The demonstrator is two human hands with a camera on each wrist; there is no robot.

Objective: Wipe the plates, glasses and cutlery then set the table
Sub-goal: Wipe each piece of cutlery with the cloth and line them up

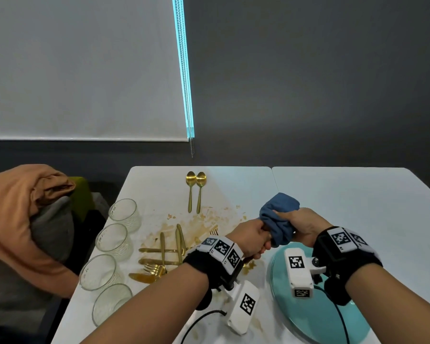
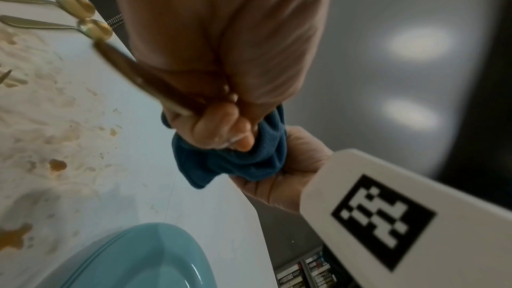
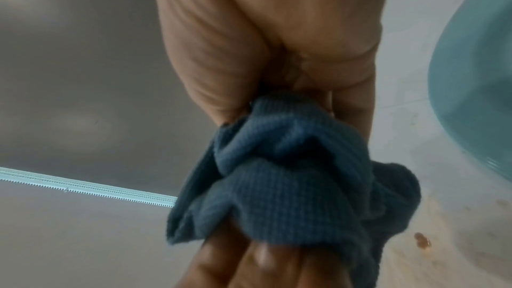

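My left hand [image 1: 257, 240] grips a gold piece of cutlery [image 2: 144, 78] by its handle; its working end is buried in the blue cloth [image 1: 279, 217], so its kind is hidden. My right hand [image 1: 301, 225] squeezes that bunched cloth [image 3: 291, 183] around it, above the table. Just below the hands a stack of teal plates [image 1: 315, 316] sits at the near right. Two gold spoons [image 1: 195, 189] lie side by side at the far middle. A heap of gold knives and forks [image 1: 163, 255] lies on brown smears left of my left wrist. Several glasses [image 1: 111, 238] line the left edge.
Brown sauce stains [image 1: 184, 219] cover the middle of the white table [image 1: 345, 199]. An orange and grey bundle of clothing [image 1: 27, 209] rests on a seat to the left. A dark wall and a roller blind [image 1: 85, 70] stand behind the table.
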